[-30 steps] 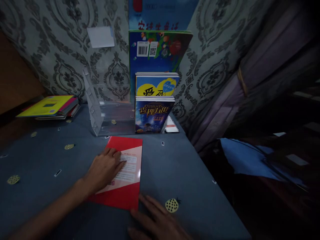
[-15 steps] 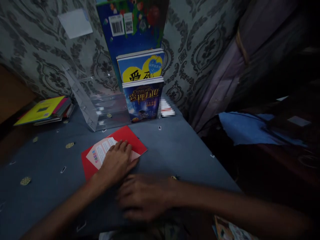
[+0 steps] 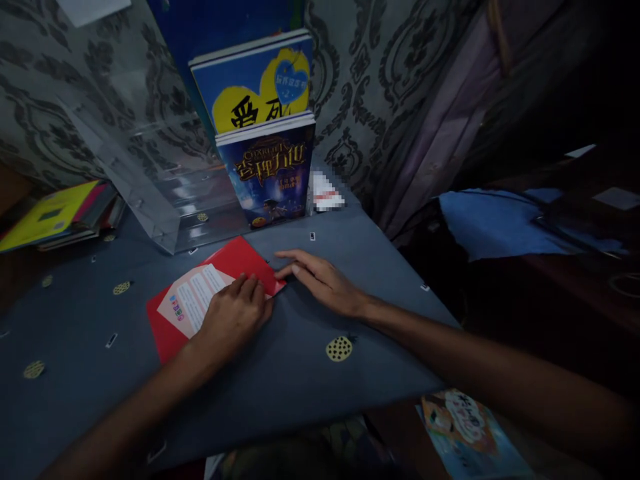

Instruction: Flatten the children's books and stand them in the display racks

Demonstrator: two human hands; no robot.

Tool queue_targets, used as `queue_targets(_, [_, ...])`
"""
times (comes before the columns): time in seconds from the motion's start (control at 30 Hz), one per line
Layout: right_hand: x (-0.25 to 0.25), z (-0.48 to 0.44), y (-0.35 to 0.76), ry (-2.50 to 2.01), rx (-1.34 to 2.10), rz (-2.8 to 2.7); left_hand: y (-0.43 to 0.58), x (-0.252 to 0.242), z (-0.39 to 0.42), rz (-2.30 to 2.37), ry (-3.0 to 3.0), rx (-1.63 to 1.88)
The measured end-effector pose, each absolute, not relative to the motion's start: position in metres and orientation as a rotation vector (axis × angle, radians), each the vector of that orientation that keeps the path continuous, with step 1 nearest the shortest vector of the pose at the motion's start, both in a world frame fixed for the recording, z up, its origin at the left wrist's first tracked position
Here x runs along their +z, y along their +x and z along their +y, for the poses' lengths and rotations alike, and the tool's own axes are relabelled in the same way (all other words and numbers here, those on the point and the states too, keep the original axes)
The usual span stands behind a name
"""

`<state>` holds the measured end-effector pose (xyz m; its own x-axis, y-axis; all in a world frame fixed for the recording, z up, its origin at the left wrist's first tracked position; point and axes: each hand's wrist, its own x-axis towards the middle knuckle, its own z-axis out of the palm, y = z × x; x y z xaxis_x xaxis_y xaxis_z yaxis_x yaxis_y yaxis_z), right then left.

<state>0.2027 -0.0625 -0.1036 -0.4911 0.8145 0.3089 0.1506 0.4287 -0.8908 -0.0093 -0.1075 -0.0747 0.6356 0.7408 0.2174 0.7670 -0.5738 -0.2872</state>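
A red book point(image 3: 240, 259), a pale pink panel with white text on its cover, lies at an angle on the table. My left hand point(image 3: 234, 310) rests over its lower right part, fingers bent and held together on the cover, the thumb at the near edge. Part of the cover is hidden beneath that hand. My right hand point(image 3: 327, 283) is at the book's right corner with the fingers apart. Its fingertips meet or nearly meet the corner, and the hand grasps nothing.
Behind stands a clear plastic rack point(image 3: 165, 223) with upright books point(image 3: 273, 170) at its right. A stack of thin books point(image 3: 55, 213) is at the left. The table point(image 3: 300, 400) has a slanting right edge. Below it lies another book point(image 3: 470, 433); blue cloth point(image 3: 490, 223) is farther right.
My right hand has risen from the near side to the book's right corner, its fingers spreading. My left hand stays on the book with its fingers more bent. The view has shifted closer.
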Motion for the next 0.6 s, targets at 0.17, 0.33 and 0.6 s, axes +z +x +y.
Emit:
queue_targets(0.17, [-0.101,-0.064,0.205,-0.826,1.090,-1.924,-0.012,-0.074,-0.106,-1.228,-2.567,-0.131])
queue_targets(0.33, [-0.100,-0.063,0.205,-0.832,1.078,-1.924,-0.009,-0.062,-0.104,-1.302,-2.651,-0.009])
queue_targets(0.6, [-0.103,-0.063,0.204,-0.825,1.054,-1.938,-0.007,-0.057,-0.104,-1.421,-2.637,0.040])
